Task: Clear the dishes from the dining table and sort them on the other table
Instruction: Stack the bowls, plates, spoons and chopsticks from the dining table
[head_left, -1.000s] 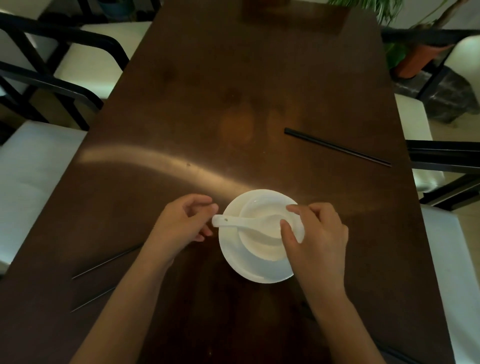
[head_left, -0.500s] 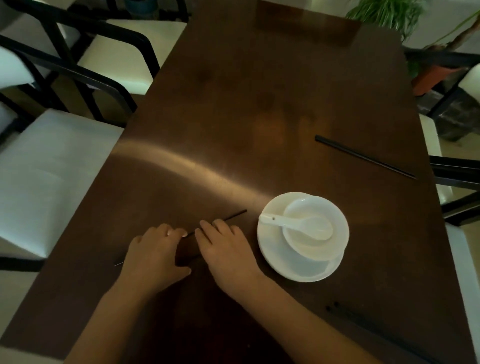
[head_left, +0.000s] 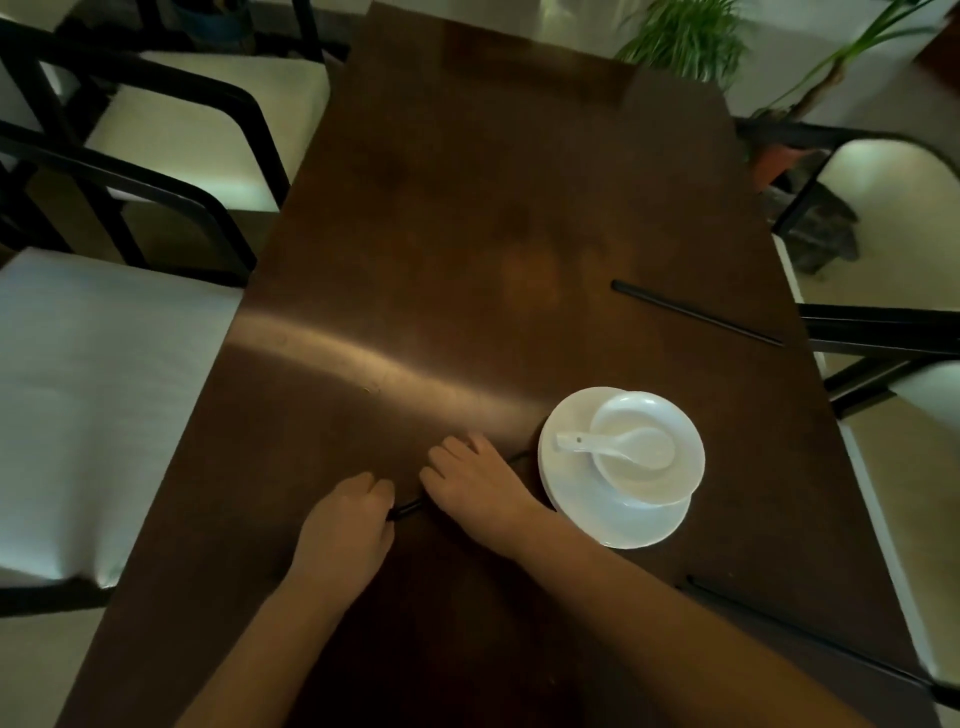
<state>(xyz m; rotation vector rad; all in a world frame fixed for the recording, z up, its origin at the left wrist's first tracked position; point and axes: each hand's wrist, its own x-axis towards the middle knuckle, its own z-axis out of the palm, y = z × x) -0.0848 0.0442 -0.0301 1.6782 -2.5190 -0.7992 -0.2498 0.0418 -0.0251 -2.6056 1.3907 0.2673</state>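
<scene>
On the dark wooden surface (head_left: 467, 234), left hand (head_left: 345, 525) and right hand (head_left: 475, 486) both rest palm-down over black chopsticks (head_left: 408, 508), grip unclear, beside white plate (head_left: 563, 478) carrying bowl (head_left: 649, 483) and spoon (head_left: 618, 444).

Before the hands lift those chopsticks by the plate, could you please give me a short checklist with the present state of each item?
1. Both hands on the near chopsticks: left hand and right hand touch them, ok.
2. Firm grip: cannot tell.
3. Spoon resting in the bowl: ok.
4. Bowl seated on the plate: ok.
5. Far chopsticks cleared: not ok, on the table.
</scene>
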